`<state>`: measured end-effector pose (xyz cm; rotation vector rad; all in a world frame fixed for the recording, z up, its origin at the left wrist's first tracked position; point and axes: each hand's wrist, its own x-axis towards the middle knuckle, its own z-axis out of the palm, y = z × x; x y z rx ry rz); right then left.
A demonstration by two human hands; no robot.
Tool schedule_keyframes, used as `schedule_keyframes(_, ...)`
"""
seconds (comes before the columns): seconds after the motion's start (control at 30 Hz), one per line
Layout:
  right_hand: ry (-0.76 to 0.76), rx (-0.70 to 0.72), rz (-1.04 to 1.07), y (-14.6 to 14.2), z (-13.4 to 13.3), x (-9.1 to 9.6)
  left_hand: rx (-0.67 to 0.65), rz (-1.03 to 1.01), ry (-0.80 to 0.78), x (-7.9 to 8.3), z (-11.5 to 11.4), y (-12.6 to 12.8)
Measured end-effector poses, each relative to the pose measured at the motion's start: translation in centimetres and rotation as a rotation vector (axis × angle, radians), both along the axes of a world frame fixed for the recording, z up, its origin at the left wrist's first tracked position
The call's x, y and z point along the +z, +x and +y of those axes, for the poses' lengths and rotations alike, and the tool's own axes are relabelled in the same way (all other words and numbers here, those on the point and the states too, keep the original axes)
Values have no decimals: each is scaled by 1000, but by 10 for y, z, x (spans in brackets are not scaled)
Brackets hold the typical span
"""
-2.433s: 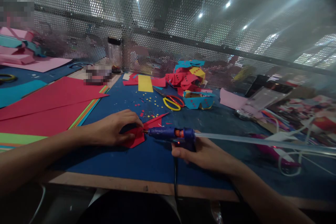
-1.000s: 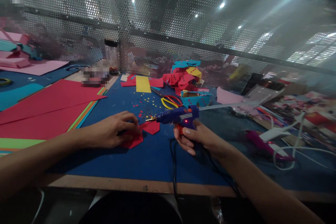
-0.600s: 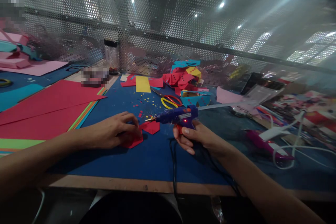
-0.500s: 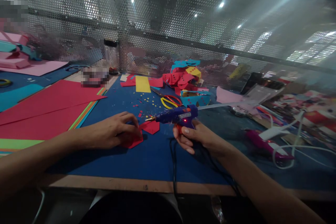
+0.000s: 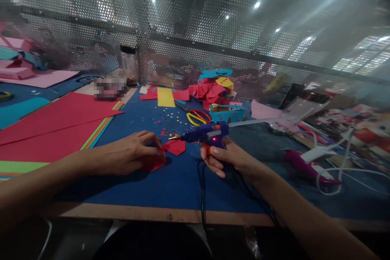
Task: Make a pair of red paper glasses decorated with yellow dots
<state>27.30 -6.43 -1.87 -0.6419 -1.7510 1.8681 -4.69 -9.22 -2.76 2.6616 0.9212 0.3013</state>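
Observation:
My right hand [image 5: 224,158] is closed around a blue hot glue gun [image 5: 202,133], whose red light is lit. A long clear glue stick [image 5: 256,122] sticks out of its back end. The metal nozzle points left, over or beside the far part of a folded red paper piece [image 5: 157,163]. On the near part of that paper rests my left hand [image 5: 135,152], its fingers curled and pressing it against the blue table surface [image 5: 179,189]. The left fingertips are partly hidden behind the hand. Whether the nozzle touches the paper I cannot tell.
Scissors [image 5: 198,118] with red and yellow handles lie behind the glue gun, near a heap of coloured paper pieces [image 5: 213,89]. Stacked coloured sheets [image 5: 61,130] cover the left side. A magenta power strip [image 5: 310,168] with white cables lies at right. A jar [image 5: 129,65] stands behind.
The glue gun and my right hand have shifted very slightly. My left hand stays on the red paper.

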Motion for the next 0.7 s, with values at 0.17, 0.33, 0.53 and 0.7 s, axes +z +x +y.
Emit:
schedule_keyframes(0.17,-2,-6,-11,-1,0,0,6,35,31,1,-1,2)
schedule_keyframes(0.33,-8,-28,-22,-1,-2,2,5,22,25,0,0,2)
schedule_keyframes(0.53,6,-10,-1,0,0,0,4,-31,-23,-1,0,-1)
schedule_keyframes(0.7,3,-15,7,0,-1,0,57,-70,-45,-4,1,0)
